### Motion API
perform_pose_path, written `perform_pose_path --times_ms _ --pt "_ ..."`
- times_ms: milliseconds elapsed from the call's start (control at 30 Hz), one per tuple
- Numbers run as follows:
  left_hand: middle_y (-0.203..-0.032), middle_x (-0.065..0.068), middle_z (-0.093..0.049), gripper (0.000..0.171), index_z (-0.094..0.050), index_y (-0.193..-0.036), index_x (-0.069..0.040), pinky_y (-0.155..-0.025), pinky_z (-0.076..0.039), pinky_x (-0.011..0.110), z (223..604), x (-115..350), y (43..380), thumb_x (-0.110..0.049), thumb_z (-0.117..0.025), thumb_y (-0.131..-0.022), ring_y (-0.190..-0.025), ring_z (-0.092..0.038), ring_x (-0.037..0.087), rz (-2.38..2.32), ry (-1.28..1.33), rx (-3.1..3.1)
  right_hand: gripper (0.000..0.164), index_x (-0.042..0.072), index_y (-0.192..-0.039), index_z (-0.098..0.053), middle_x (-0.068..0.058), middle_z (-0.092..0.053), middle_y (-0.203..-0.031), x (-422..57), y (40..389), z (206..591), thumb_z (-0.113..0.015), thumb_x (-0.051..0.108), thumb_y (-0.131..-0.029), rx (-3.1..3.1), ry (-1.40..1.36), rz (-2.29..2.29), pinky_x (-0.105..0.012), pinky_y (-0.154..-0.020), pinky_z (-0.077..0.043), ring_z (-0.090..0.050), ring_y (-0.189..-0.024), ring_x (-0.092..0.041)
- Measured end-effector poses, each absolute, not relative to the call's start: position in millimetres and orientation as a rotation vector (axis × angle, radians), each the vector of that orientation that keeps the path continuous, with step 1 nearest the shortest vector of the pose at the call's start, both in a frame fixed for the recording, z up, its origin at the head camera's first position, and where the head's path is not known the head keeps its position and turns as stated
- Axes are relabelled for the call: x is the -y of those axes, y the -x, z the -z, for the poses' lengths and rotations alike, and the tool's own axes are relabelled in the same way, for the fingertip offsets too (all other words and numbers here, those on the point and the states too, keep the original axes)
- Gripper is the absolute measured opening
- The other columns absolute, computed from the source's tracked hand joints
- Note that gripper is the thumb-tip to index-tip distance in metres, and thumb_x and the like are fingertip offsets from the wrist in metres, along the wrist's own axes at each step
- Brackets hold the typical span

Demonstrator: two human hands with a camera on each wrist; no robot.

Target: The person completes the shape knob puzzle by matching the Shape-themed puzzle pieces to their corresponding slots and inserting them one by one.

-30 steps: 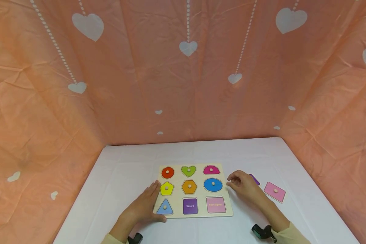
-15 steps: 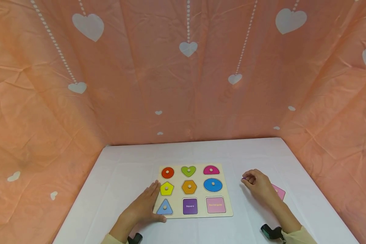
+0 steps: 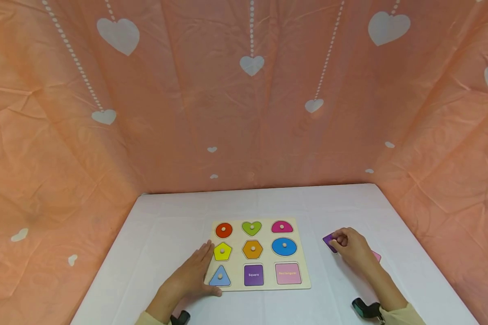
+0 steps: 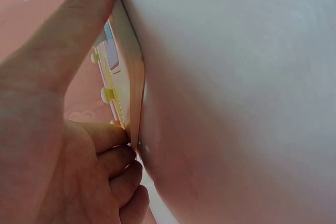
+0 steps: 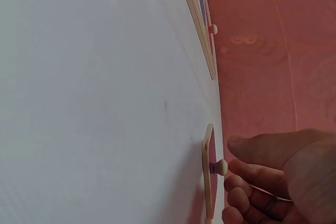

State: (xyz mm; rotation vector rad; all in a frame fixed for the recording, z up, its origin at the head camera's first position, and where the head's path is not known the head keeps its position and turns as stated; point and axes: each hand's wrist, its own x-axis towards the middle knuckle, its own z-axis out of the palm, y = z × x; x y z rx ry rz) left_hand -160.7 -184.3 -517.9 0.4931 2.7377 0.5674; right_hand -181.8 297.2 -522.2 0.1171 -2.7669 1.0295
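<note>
A wooden peg puzzle board [image 3: 267,253] lies on the white table. My left hand [image 3: 191,271] rests along its left edge, fingers straight, thumb at the front corner. In the left wrist view the fingertips [image 4: 126,177] touch the board's side. To the right lies a purple square puzzle piece [image 3: 328,243], partly under my right hand [image 3: 351,248]. The right wrist view shows the piece's round knob [image 5: 221,167] just in front of the thumb and index fingertip, with a small gap from the thumb. A pink rectangle piece [image 3: 377,256] is mostly hidden behind the right hand.
The board holds several knobbed shapes, such as a red circle [image 3: 223,230] and a blue oval [image 3: 284,246]. Its printed square recess [image 3: 254,275] and rectangle recess [image 3: 288,273] show in the front row. Peach cloth with white hearts [image 3: 252,66] surrounds the table.
My right hand has moved right, from beside the board's edge to over the purple square piece, covering much of the pink rectangle piece. The left hand and board stay still.
</note>
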Motion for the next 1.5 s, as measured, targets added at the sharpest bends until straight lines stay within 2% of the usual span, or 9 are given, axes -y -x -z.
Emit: perform_pose_path --times_ms 567,1000,1500 --pt "-0.177 0.02 -0.021 0.132 -0.029 -0.167 0.004 -0.132 -0.024 0.056 516.9 184.4 159.1 -0.055 -0.097 -0.07 -0.164 -0.02 0.037 -0.576 -0.523 -2.735 0.012 -0.001 -0.096 -0.069 -0.004 -0.061 -0.083 -300.5 182.7 522.7 -0.08 0.003 -0.093 2.818 -0.077 -1.019 -0.024 -0.063 -0.045 -0.053 -0.076 -0.016" --pt "-0.178 0.019 -0.02 0.132 -0.029 -0.167 0.002 -0.132 -0.024 0.056 517.4 184.1 158.7 -0.056 -0.097 -0.07 -0.164 -0.02 0.036 -0.574 -0.505 -2.736 0.014 0.001 -0.091 -0.068 -0.003 -0.063 -0.081 -300.9 185.4 522.9 -0.081 0.004 -0.09 2.84 -0.042 -1.013 -0.026 -0.065 -0.047 -0.056 -0.077 -0.017" --pt "-0.177 0.02 -0.021 0.132 -0.03 -0.167 0.004 -0.132 -0.023 0.056 519.1 185.6 159.3 -0.055 -0.097 -0.07 -0.164 -0.02 0.037 -0.579 -0.526 -2.743 0.01 -0.001 -0.093 -0.07 -0.004 -0.064 -0.082 -298.2 184.2 524.5 -0.078 0.004 -0.093 2.817 -0.03 -1.055 -0.023 -0.064 -0.045 -0.055 -0.077 -0.016"
